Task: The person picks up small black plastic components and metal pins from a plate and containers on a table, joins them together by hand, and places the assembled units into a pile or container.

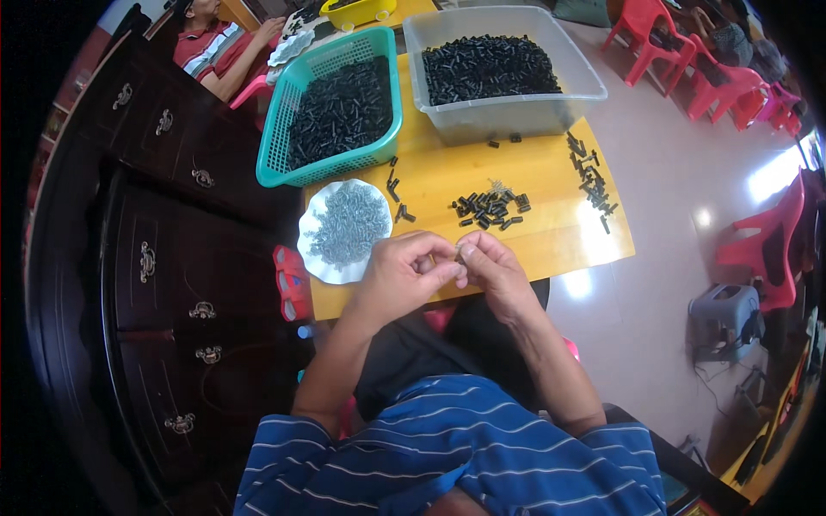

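Note:
My left hand (413, 267) and my right hand (493, 265) meet above the near edge of the yellow table (551, 245). Both have their fingertips pinched together, and whatever small thing sits between them is hidden. Just beyond them lies a loose pile of short black tubular pieces (490, 209), with some small metal bits (497, 186) at its far side. A white scalloped plate (306, 225) to the left of my left hand holds a heap of small shiny metal parts (348, 224). More black pieces (594, 181) are strewn along the table's right edge.
A green basket (265, 159) and a clear plastic bin (508, 120), both full of black pieces, stand at the back. Dark wooden drawers (198, 275) rise on the left. A person in a red shirt (202, 47) sits far left; red chairs (766, 232) stand right.

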A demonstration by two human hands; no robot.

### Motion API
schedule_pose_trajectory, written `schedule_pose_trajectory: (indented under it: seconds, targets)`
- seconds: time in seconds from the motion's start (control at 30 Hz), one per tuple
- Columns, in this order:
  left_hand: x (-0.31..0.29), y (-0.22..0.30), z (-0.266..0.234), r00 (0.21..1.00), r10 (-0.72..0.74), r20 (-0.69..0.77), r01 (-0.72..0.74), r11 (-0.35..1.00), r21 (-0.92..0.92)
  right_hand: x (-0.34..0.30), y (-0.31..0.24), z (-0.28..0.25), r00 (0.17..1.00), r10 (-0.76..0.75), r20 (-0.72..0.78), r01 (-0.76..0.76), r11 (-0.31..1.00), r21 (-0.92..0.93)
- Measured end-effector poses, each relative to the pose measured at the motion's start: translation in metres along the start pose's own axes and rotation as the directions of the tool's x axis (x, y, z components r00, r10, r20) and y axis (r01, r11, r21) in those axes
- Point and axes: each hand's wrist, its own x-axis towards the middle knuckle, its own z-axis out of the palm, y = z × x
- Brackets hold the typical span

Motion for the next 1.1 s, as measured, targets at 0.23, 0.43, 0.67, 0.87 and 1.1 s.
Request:
schedule_pose_trajectory:
  seconds: [0.23,0.43,0.67,0.87,1.1]
  targets:
    - [0.010,-0.019,0.003,0.997,-0.024,-0.072,0.014,0.991,-0.135,-0.001,-0.005,0.002,1.000,0.007,0.009,-0.007,1.000,-0.030]
    - [0.048,-0.043,0.017,0.963,0.130,-0.235,-0.049,0.945,0.322,-0.001,-0.007,0.000,0.999,-0.005,-0.038,0.008,0.997,0.078]
    - [0.074,-0.074,0.034,0.973,0.087,-0.212,0.000,0.924,0.382,0.002,-0.007,0.001,0.994,-0.039,-0.106,0.053,0.990,0.128]
    - [0.082,-0.077,0.037,0.971,0.114,-0.211,-0.026,0.924,0.382,0.001,-0.009,-0.001,0.993,-0.037,-0.115,0.052,0.991,0.127]
    - [0.054,-0.074,0.022,0.962,-0.004,-0.274,0.025,0.997,0.071,0.003,-0.007,-0.003,0.983,-0.059,-0.172,0.074,0.994,0.085]
